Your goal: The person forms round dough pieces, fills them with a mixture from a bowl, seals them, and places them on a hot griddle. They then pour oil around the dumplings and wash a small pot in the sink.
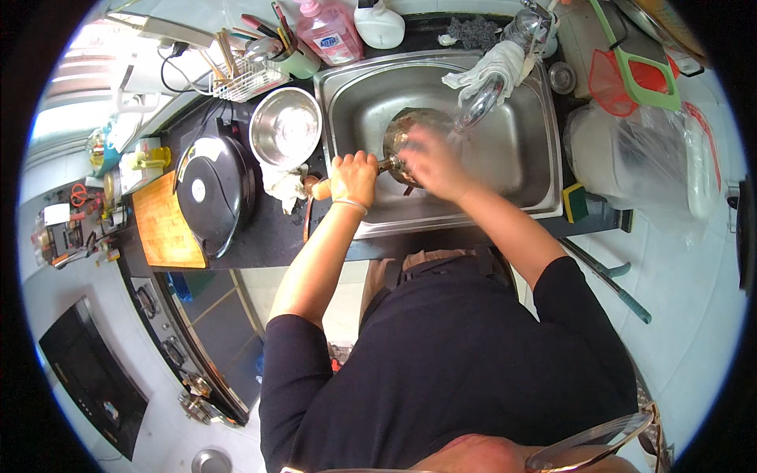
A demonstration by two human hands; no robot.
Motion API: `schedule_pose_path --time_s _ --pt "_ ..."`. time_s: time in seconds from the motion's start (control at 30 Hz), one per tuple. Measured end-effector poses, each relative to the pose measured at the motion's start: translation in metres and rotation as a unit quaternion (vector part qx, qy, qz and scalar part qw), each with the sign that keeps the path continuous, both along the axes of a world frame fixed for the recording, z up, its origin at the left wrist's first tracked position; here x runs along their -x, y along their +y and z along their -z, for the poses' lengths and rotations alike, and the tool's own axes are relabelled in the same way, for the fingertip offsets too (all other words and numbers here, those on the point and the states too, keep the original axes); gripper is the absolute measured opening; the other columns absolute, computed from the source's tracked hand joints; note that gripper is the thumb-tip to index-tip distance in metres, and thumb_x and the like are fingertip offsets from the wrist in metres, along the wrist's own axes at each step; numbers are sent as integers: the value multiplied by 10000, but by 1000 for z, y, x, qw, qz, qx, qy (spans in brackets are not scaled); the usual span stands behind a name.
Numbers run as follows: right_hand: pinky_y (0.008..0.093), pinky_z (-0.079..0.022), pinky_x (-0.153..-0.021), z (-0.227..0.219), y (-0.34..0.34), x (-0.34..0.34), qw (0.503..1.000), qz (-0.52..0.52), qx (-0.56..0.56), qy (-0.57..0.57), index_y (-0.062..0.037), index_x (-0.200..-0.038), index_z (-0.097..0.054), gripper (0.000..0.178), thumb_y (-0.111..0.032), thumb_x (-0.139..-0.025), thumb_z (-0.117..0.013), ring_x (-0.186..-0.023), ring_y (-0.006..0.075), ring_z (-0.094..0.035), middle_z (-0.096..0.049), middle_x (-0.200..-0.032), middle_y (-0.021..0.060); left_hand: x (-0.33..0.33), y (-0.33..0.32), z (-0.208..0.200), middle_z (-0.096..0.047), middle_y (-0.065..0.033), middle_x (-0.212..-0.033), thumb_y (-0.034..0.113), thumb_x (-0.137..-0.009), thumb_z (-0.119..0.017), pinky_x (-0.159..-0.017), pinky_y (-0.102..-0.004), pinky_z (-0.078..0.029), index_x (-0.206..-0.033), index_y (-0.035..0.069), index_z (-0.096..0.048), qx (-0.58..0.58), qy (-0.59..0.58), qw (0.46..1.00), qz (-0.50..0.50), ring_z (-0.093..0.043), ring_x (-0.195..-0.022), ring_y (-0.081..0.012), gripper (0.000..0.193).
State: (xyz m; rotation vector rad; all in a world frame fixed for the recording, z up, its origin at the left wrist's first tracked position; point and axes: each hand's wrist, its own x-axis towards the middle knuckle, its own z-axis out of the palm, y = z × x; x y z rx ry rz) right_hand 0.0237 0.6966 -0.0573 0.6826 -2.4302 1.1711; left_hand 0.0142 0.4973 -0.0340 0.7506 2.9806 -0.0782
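Note:
In the sink [505, 165] sits a round, dark-bottomed pan [402, 130], its long handle pointing left over the sink's edge. My left hand [353, 177] is wrapped round that handle, and the handle's light brown end [320, 188] sticks out beyond my fist. Over the pan's inside is my right hand [435, 162], its fingers smeared by motion. Whether it holds anything small I cannot make out. Just beyond the right hand, the tap [482, 102] reaches in with a white cloth [493, 72] draped over it.
Left of the sink stand a steel bowl [285, 126], a black round electric pan [211, 189] and a wooden board [167, 221]. A pink soap bottle [330, 35] stands behind. At right are a yellow-green sponge [576, 203] and plastic-wrapped containers [631, 158].

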Motion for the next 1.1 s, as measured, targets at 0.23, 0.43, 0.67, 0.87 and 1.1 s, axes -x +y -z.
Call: schedule_pose_path --time_s 0.23,0.43,0.67,0.87,1.1 --pt "380 -461 -826 21 19 23 958 186 66 -209 -106 -950 -657 204 -117 -757 -591 -986 292 -552 -557 -1104 109 15 1 -11 -539 -23 -758 176 -727 -560 -682 -365 -357 -743 147 -553 31 42 998 41 -549 -767 -201 33" --pt "367 -419 -896 27 18 20 951 104 67 -285 -113 -991 -630 217 -90 -786 -563 -1061 287 -516 -544 -1121 130 14 3 -10 -535 -21 -750 177 -719 -565 -680 -371 -351 -729 154 -564 23 52 997 59 -542 -751 -204 26" --pt "362 -391 -927 0 14 11 983 12 4 -185 -91 -958 -648 193 -131 -788 -567 -1087 278 -506 -585 -1093 90 12 7 -16 -539 -17 -750 169 -707 -564 -678 -376 -352 -736 152 -567 11 21 999 41 -551 -762 -206 34" --pt "316 -463 -772 5 30 17 959 46 111 -256 -82 -1005 -639 209 -169 -834 -556 -850 199 -607 -621 -956 103 12 -1 -13 -565 -12 -777 166 -680 -592 -687 -379 -355 -742 158 -577 13 15 1000 19 -572 -782 -211 64" --pt "274 -404 -877 65 71 12 821 167 317 -444 -27 -1100 -593 293 -203 -876 -525 -1003 170 -547 -596 -1083 88 -4 2 -24 -657 -43 -857 196 -720 -594 -758 -369 -424 -848 195 -637 67 -275 946 -156 -635 -841 -229 135"
